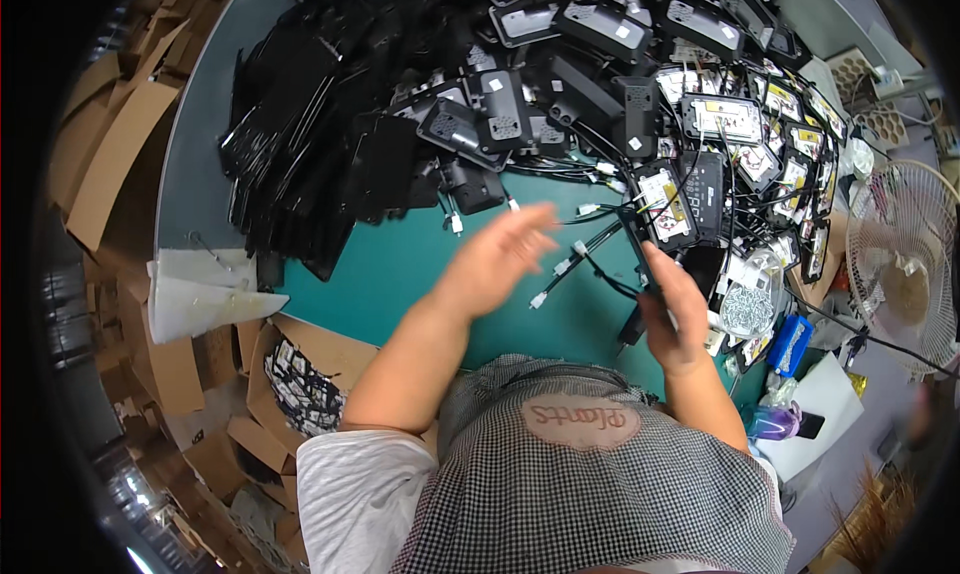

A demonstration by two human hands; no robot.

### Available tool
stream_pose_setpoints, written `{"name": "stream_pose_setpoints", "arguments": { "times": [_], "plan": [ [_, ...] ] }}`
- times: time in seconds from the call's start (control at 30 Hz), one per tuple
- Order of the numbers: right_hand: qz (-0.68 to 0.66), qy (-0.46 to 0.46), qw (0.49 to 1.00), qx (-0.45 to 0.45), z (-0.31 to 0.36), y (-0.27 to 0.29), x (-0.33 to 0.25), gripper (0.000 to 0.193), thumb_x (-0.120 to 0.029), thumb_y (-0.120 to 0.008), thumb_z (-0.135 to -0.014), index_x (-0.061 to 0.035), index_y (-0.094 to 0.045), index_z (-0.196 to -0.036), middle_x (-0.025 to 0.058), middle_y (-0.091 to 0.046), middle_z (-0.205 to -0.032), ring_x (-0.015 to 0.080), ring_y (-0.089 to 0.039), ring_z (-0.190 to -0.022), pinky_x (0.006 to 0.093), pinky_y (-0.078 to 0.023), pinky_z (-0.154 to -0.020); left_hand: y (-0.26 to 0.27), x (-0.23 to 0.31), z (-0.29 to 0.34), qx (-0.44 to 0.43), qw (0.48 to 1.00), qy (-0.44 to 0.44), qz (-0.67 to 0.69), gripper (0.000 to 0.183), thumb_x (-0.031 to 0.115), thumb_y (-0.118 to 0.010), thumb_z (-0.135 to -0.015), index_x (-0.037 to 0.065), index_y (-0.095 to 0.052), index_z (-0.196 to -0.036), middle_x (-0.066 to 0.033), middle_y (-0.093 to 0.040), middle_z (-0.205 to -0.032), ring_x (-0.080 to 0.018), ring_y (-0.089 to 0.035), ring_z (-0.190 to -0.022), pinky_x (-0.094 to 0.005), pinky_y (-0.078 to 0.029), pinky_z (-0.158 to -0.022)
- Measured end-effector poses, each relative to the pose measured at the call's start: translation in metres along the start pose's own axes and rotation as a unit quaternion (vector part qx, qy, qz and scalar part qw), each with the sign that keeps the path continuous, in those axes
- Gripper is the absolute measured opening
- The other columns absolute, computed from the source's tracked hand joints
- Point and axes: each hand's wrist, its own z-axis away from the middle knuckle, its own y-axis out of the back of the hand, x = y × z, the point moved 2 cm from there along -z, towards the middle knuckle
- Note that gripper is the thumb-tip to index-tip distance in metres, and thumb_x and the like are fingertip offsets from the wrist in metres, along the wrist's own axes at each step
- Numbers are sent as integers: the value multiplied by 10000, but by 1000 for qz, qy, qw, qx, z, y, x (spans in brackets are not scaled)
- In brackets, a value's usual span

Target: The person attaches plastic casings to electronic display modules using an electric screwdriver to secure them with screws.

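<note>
My left hand (503,256) hovers over the green mat (400,274), fingers stretched out and slightly blurred, with nothing in it. My right hand (678,309) grips a black plastic housing (636,242), tilted up and seen nearly edge-on. Black cables with white plugs trail beside it toward the middle of the mat; one white plug (539,300) lies between my hands. Just beyond my right hand is an opened black unit (663,202) with a white and yellow inside, next to a black panel with buttons (709,196). The right fingertips are partly hidden behind the housing.
Stacked flat black covers (285,124) and black housings (500,109) fill the far side. Several opened units (725,119) crowd the right, near a clear tub of small screws (748,309), a blue box (790,345) and a fan (905,264). Cardboard boxes (130,154) stand left.
</note>
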Motion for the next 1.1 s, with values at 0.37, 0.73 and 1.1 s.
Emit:
{"name": "stream_pose_setpoints", "arguments": {
  "times": [0.37, 0.73, 1.1],
  "plan": [
    [-421, -362, 815, 165, 50, 13, -2, 488, -278, -551, -931, -12, -405, -1313, 104, -549, -1213, 233, -555, -1090, 391, -440, -951, 171, -56, -37, 393, 669, 57, -629, 437, 326, -749, -734, 108, -597, -1080, -107, -597, -1041, -301, -569, -996, -431, -470, -846],
    [-449, -459, 765, 44, 55, -8, -3, 350, -161, -517, -924, 12, -478, -1225, 102, -623, -1063, 187, -645, -887, 289, -554, -686, 144, -29, 6, 345, 938, 23, -33, 136, 114, -586, -876, 14, -587, -968, -37, -636, -965, -127, -611, -765, -278, -490, -578],
    [-535, -450, 715, 20, 50, -62, 9, 235, -50, -608, -865, 6, -604, -1093, 70, -655, -1011, 151, -643, -839, 253, -527, -698, -37, -22, 61, 80, 945, 126, 292, 220, 91, -491, -916, -12, -543, -1103, -135, -653, -950, -206, -672, -782, -311, -576, -678]
  ]
}}
